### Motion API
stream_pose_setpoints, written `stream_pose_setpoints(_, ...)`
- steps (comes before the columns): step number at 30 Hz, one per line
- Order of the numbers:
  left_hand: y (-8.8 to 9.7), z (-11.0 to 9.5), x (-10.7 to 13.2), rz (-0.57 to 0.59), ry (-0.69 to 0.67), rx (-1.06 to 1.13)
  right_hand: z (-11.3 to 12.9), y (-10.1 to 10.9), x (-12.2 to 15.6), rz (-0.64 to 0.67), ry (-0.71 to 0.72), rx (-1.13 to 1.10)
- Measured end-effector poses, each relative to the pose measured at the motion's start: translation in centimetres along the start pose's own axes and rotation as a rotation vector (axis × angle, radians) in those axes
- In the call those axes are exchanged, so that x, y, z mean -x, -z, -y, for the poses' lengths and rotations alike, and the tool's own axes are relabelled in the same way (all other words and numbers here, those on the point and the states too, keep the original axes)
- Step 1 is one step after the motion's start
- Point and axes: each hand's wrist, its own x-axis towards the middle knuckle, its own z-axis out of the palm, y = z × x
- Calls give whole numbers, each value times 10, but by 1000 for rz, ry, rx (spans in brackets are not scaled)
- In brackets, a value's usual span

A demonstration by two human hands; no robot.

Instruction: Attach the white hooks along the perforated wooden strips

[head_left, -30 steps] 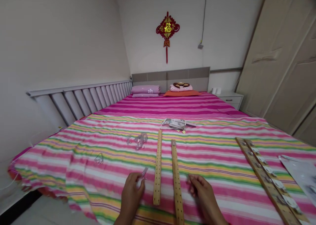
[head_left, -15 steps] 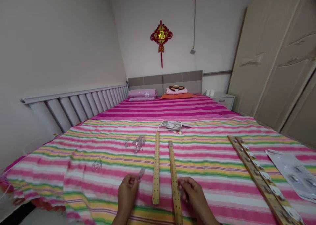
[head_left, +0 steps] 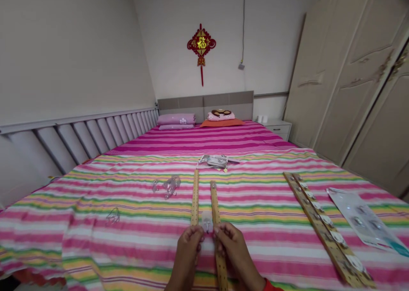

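Between my hands is a clear adhesive hook [head_left: 206,221], a transparent square with a small metal hook. My left hand [head_left: 188,249] pinches it at the lower left. My right hand [head_left: 232,249] is closed, its thumb and fingertips at the hook's right edge. Under my hands lie two narrow wooden strips with rows of holes: a left strip [head_left: 195,197] and a right strip [head_left: 215,203]. A small hook [head_left: 213,185] sits at the far end of the right strip. My hands cover parts of both strips.
Loose clear hooks [head_left: 171,186] lie left of the strips, and a thin clear piece [head_left: 113,215] lies farther left. A bundle of packaged items [head_left: 214,161] is beyond. Rightward are strips bearing hooks and white discs [head_left: 326,220], and a blister pack [head_left: 361,218]. Striped cloth [head_left: 143,244] covers the bed.
My left hand has moved right with the clear hook, bringing it between the two strips. My right hand has shifted left to meet it. The view has turned slightly right.
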Motion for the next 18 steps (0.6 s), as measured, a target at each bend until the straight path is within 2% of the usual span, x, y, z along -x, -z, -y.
stream_pose_setpoints(5, -13, 12, -9, 2, -11, -62, -7, 10, -12, -59, 15, -5)
stream_pose_setpoints(10, -21, 1, -20, 32, -100, -124, -10, 16, -28, -49, 25, 2)
stream_pose_setpoints(15, -31, -11, -50, 145, -229, -322, -12, 20, -54, -90, -2, 11)
stream_pose_setpoints(18, -40, -12, -75, 153, -241, -409, -12, 23, -74, -117, -4, 40)
